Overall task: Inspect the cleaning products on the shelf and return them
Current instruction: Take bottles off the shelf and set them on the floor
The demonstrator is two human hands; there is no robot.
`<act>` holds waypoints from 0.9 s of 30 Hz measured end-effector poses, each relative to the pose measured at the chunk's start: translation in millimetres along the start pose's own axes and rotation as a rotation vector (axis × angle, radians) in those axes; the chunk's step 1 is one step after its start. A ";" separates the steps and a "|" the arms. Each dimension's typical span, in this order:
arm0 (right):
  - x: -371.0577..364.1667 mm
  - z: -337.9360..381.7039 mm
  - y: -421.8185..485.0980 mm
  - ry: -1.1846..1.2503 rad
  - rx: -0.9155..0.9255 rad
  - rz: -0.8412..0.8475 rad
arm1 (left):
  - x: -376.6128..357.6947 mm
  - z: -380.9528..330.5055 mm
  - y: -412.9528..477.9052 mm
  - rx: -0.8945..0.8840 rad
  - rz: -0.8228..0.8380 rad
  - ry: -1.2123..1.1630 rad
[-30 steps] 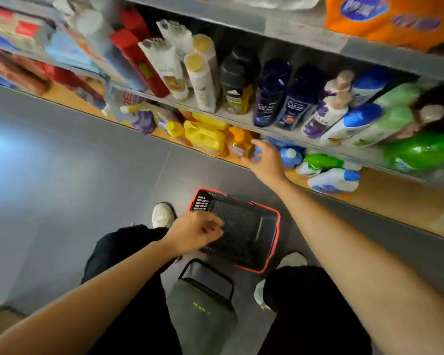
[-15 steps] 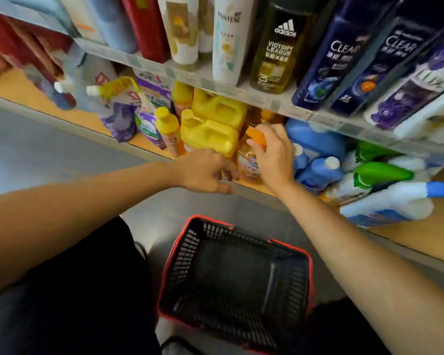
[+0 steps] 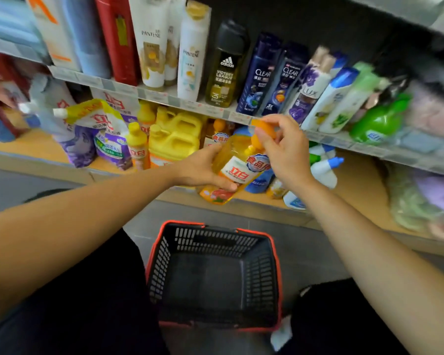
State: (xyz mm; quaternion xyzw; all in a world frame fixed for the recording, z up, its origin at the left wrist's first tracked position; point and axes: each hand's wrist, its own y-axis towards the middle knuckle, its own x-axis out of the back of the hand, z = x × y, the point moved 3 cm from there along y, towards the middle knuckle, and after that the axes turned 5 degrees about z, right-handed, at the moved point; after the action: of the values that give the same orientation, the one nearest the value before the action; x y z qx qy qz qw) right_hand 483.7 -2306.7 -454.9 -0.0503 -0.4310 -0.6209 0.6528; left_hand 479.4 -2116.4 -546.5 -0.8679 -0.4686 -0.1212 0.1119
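Note:
An orange dish-soap bottle (image 3: 235, 172) with a red-and-white label and an orange pump cap is held tilted in front of the bottom shelf (image 3: 354, 180). My left hand (image 3: 203, 170) grips its body from the left. My right hand (image 3: 285, 149) pinches the orange cap at the top. Behind it on the bottom shelf stand yellow detergent jugs (image 3: 176, 139), purple refill pouches (image 3: 105, 139) and blue and white spray bottles (image 3: 323, 167).
A black shopping basket (image 3: 276, 275) with a red rim sits on the grey floor between my legs. The shelf above holds shampoo bottles (image 3: 256, 75). Green and pale soft packs (image 3: 420, 198) lie at the far right of the bottom shelf.
The orange bottle has come off the shelf and now sits tilted between both hands. My left hand moved from the shelf edge onto its body. The camera has moved closer to the shelf.

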 end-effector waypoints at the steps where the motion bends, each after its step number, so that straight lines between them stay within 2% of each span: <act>1: 6.6 2.0 -4.1 0.043 -0.014 -0.037 | -3.0 -3.9 -1.2 -0.026 -0.023 0.016; 6: 15.4 -12.0 -28.7 0.226 -0.061 -0.193 | -9.8 -10.5 -3.7 -0.056 -0.061 0.050; 12: 14.9 -55.3 -50.1 0.425 -0.215 -0.069 | -34.3 -9.2 -6.7 0.063 -0.049 0.134; 16: 4.8 -68.5 -85.8 0.535 -0.314 -0.125 | -56.1 -8.3 -12.7 0.138 -0.023 0.193; 20: 8.1 -69.6 -124.5 0.638 -0.362 -0.185 | -77.1 -12.6 -28.1 0.126 0.005 0.275; 23: 14.1 -68.4 -134.3 0.707 -0.359 -0.070 | -88.4 -13.8 -40.2 0.123 0.012 0.227; 27: 33.6 -66.4 -138.5 0.954 -0.361 0.171 | -99.5 -25.7 -48.4 0.120 0.108 0.115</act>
State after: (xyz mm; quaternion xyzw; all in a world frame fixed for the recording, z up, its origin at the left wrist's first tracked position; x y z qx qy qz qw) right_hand 393.8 -2403.4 -540.3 0.0914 0.0342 -0.5836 0.8062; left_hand 383.2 -2176.6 -549.6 -0.8753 -0.4203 -0.1363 0.1966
